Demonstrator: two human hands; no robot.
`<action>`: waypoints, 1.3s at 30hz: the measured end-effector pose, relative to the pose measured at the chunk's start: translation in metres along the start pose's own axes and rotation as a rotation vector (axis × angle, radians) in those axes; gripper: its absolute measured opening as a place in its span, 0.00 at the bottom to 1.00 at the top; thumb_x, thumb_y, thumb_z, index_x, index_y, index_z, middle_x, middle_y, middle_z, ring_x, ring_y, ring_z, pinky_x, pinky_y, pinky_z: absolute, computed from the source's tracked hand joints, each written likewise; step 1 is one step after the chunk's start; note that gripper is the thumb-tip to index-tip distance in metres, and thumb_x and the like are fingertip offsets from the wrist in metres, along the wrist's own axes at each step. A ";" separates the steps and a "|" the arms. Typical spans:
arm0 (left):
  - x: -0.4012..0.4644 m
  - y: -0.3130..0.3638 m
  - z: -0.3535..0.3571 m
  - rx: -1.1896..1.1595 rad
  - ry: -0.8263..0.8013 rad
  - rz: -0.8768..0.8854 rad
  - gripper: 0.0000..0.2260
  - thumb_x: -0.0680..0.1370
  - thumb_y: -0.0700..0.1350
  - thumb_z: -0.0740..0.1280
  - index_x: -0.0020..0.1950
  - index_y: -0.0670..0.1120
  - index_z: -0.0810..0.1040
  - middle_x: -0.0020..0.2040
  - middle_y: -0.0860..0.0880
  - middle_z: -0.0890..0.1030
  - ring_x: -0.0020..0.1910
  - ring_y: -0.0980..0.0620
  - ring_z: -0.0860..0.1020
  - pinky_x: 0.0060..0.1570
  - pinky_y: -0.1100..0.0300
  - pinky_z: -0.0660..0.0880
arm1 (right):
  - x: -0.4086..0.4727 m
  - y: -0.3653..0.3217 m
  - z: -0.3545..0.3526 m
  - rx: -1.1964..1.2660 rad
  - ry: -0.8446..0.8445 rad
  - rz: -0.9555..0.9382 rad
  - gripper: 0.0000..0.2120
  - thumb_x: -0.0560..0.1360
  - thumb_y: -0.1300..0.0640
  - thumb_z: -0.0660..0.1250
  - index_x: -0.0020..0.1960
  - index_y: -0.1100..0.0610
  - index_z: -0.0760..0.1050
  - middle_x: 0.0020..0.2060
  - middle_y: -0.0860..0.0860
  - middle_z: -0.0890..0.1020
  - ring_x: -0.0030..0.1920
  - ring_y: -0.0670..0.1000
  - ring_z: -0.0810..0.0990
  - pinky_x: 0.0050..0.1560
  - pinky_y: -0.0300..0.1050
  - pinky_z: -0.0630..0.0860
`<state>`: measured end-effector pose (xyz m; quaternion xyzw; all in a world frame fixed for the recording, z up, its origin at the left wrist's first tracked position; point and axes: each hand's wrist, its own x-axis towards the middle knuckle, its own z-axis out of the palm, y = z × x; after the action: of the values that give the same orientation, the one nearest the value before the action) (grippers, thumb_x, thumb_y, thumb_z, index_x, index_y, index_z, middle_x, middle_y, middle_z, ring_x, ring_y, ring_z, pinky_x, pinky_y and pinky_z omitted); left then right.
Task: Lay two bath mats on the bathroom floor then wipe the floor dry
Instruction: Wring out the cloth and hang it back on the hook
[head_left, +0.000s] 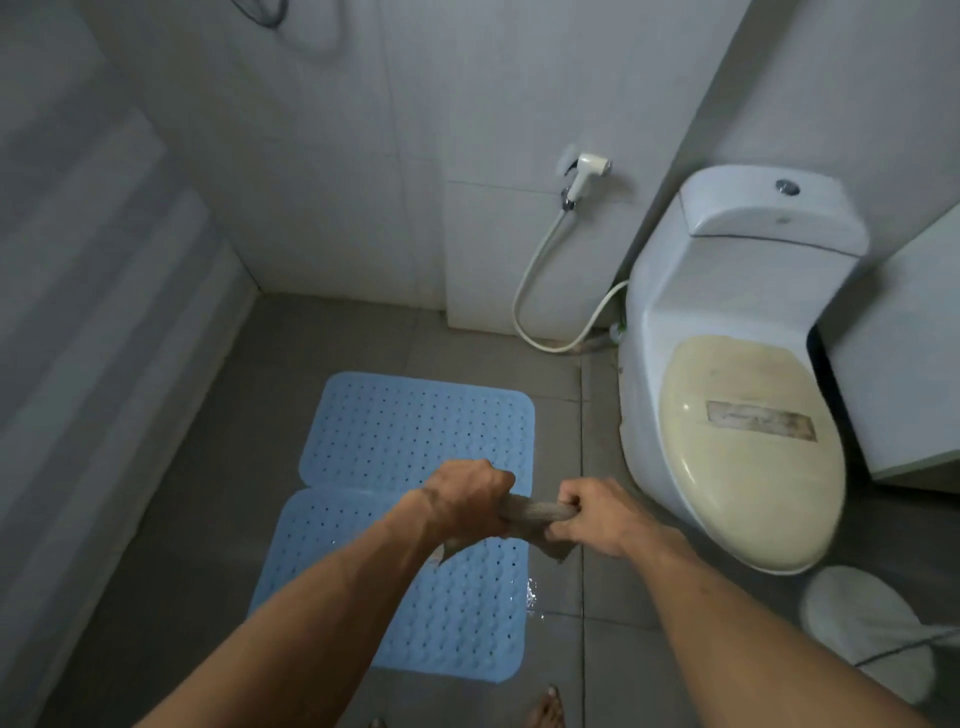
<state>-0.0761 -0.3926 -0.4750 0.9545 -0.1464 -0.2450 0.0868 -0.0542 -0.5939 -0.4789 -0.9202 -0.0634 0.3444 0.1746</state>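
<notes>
**Wringing a cloth above two laid mats**

Item: twisted grey-brown woven cloth (537, 512), rope-shaped, gripped at one end by the left hand (467, 501) and at the other by the right hand (592, 514), both fists curled tight round it; loose corners hang below.

Beneath: two pale blue rubber bath mats, rounded rectangles dotted with holes, the far mat (415, 426) and near mat (441, 613) lying end to end, edges touching, on the dark grey tiled floor (561, 364). Small water splash (532, 597) glints beside the near mat.

Surroundings: white ceramic toilet (727, 291) with yellowed closed lid to the right; white bidet sprayer (587, 174) with looping hose on the wall; toes at the bottom edge.
</notes>
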 end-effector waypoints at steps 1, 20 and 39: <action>-0.013 -0.001 -0.015 -0.013 0.007 0.000 0.18 0.72 0.59 0.71 0.52 0.47 0.75 0.48 0.47 0.81 0.45 0.46 0.80 0.42 0.56 0.72 | -0.011 -0.010 -0.012 -0.007 -0.007 -0.004 0.14 0.62 0.44 0.78 0.40 0.48 0.77 0.37 0.44 0.81 0.40 0.47 0.80 0.38 0.44 0.75; -0.159 0.002 -0.125 -0.210 0.360 -0.421 0.14 0.78 0.58 0.63 0.46 0.48 0.75 0.38 0.51 0.77 0.37 0.49 0.75 0.36 0.56 0.70 | -0.066 -0.119 -0.127 -0.034 0.002 -0.417 0.13 0.63 0.45 0.77 0.37 0.51 0.77 0.35 0.47 0.82 0.37 0.50 0.81 0.39 0.48 0.78; -0.398 0.006 -0.075 -0.381 0.586 -1.075 0.11 0.74 0.59 0.67 0.41 0.53 0.72 0.38 0.51 0.74 0.43 0.44 0.77 0.38 0.58 0.65 | -0.154 -0.320 -0.061 -0.339 -0.349 -0.991 0.09 0.69 0.45 0.75 0.43 0.49 0.79 0.40 0.48 0.84 0.42 0.48 0.83 0.43 0.46 0.79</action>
<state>-0.3738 -0.2626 -0.2325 0.8899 0.4285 -0.0052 0.1562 -0.1294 -0.3500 -0.2246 -0.7247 -0.5718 0.3532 0.1520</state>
